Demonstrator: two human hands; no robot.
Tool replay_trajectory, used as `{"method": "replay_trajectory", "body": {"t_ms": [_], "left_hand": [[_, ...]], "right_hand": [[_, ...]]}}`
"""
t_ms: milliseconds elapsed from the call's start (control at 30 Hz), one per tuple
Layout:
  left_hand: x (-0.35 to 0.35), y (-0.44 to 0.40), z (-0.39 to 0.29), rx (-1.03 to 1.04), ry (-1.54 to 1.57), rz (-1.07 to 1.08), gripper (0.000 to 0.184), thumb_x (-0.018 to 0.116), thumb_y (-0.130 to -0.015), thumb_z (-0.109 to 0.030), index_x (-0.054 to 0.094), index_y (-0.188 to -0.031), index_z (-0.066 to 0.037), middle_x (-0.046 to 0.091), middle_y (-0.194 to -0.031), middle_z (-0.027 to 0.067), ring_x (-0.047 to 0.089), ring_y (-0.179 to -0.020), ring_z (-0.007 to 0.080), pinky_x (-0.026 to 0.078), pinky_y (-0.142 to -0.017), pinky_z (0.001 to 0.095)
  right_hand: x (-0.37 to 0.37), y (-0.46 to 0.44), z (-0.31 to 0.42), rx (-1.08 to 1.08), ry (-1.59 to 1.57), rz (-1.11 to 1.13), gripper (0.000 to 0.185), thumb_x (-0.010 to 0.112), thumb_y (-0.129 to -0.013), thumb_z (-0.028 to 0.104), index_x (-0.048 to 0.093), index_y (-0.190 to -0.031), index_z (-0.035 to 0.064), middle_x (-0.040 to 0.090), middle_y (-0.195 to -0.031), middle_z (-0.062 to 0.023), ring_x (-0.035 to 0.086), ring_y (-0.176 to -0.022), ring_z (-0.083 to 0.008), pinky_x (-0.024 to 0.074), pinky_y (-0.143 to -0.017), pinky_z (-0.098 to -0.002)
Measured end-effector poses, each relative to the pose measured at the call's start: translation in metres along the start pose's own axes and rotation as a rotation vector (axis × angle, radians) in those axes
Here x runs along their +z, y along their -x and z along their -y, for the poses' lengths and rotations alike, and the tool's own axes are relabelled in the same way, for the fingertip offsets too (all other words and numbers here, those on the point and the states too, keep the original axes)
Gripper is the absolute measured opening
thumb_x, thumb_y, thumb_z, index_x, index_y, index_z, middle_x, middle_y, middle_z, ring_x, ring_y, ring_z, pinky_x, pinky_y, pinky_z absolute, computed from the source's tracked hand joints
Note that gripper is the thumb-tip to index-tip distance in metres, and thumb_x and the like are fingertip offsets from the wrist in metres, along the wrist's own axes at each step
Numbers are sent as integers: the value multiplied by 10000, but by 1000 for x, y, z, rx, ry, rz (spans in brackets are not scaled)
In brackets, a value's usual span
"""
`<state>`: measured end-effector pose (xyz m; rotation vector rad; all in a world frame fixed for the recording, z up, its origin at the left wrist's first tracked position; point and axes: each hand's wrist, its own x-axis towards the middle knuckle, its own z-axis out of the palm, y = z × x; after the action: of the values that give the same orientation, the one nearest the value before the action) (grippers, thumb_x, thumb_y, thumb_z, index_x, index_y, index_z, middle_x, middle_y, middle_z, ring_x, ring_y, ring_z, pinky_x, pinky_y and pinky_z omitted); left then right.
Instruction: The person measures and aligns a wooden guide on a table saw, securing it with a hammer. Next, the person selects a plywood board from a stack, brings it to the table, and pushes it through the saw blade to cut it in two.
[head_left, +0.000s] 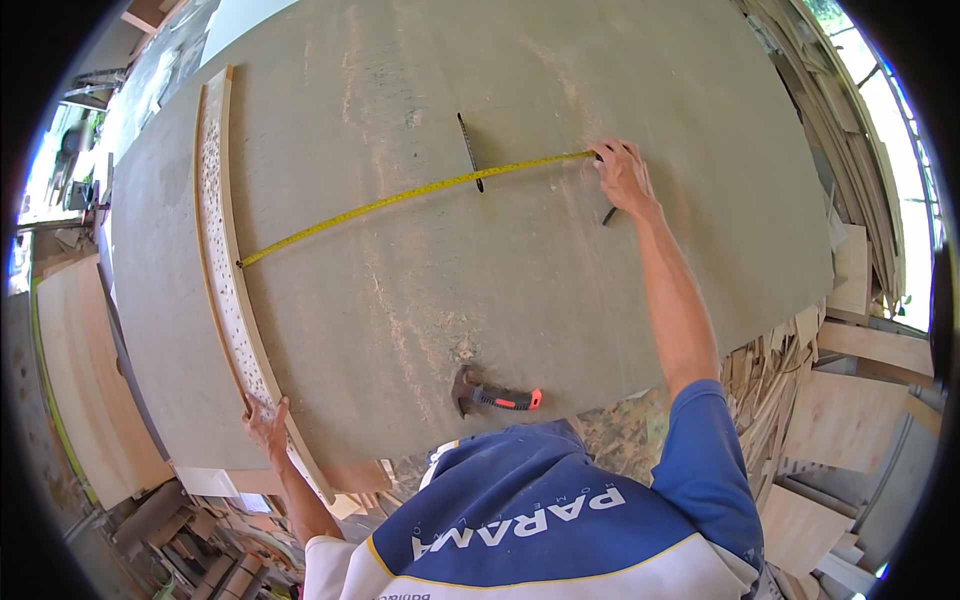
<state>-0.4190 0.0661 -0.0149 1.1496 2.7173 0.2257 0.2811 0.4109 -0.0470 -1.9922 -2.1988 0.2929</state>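
Note:
A long pale strip [232,250] with a speckled face lies near the left side of the grey-brown tabletop [540,290]. Around its lower part my left hand [267,425] is closed. A yellow tape measure [400,199] stretches from the strip's right edge across the table to my right hand [622,176], whose fingers are closed on the tape's far end; a short black strap shows below that hand. The tape passes over a thin black tool [469,150]. Nearer to my body lies a hammer [500,397] with a black and red handle.
Sawdust is scattered over the tabletop. Long boards [850,150] are stacked beyond its right edge. Wood panels [845,415] and offcuts lie at the lower right, and a large light panel [95,375] stands at the left.

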Motion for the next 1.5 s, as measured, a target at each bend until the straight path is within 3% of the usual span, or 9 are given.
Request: {"method": "replay_trajectory", "body": {"t_ms": [533,833,1133,1500], "left_hand": [[-8,1,-11,-37,-30,34,945,863,-649,-421,512,-1440,-41,499,-1349,332,488,-1282,454,420,-1061,497],[-4,-2,-5,-32,-67,17,937,859,-645,-430,517,-1448,-88,508,-1357,313,485,-1296,443,414,-1072,493],[2,-8,9,-26,-82,34,946,858,-667,-495,509,-1458,-110,506,-1365,294,483,-1297,421,405,-1077,489],[13,-13,30,-10,66,32,925,872,-713,-380,463,-1484,-72,473,-1354,199,505,-1266,329,419,-1064,420]], "right_hand": [[9,-2,-4,-26,21,-23,312,594,-952,134,626,-1262,139,574,-1311,-66,481,-1265,-342,464,-993,-531],[9,-2,-2,-15,33,-26,304,583,-959,131,630,-1259,148,582,-1318,-66,485,-1268,-342,463,-996,-536],[12,-2,-5,-19,45,-40,319,583,-959,142,633,-1273,164,581,-1342,-47,490,-1273,-336,466,-1002,-536],[11,-1,-5,-52,64,-64,308,575,-968,165,633,-1270,164,595,-1320,-45,510,-1252,-339,472,-1004,-512]]}}
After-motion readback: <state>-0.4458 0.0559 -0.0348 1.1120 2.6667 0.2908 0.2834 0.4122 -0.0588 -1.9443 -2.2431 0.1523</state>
